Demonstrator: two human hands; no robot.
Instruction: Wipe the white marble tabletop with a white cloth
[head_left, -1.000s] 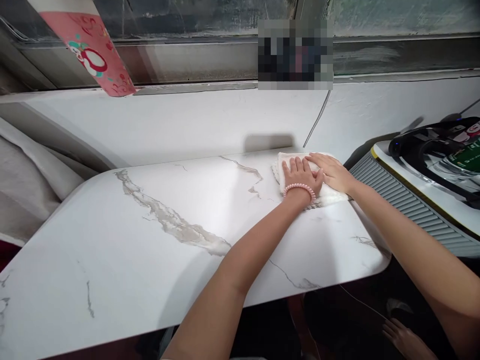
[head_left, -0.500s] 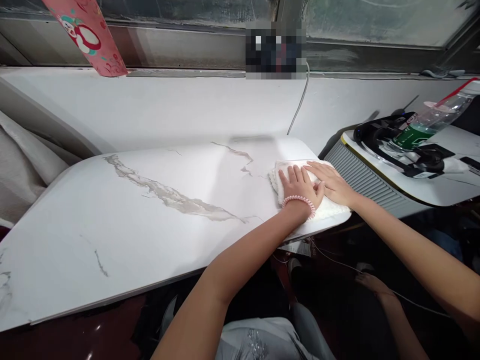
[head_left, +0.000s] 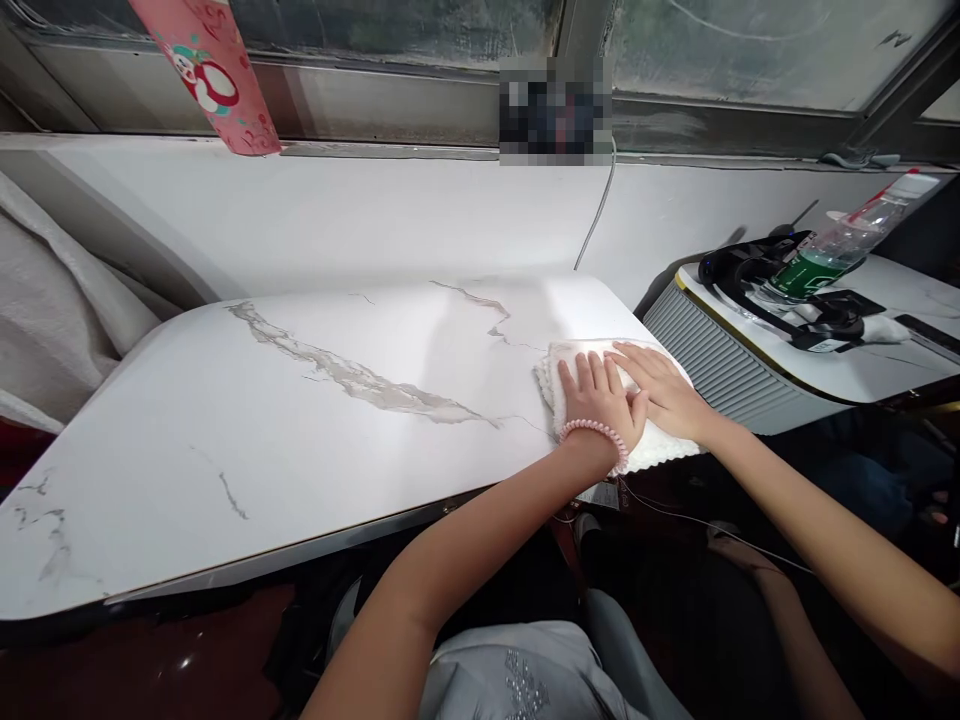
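Cloth (head_left: 662, 446), white, lies under the left hand (head_left: 602, 402) and right hand (head_left: 661, 388), both spread palm-down, at the right front corner of the table (head_left: 330, 460). Wiping seems in hand; next calls for even pressure along the edge. Beyond is a bottle (head_left: 810, 274).

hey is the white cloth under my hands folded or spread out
Folded: the cloth shows stacked layers along its left edge.

A white wall (head_left: 360, 210) runs below framed windows (head_left: 750, 55).
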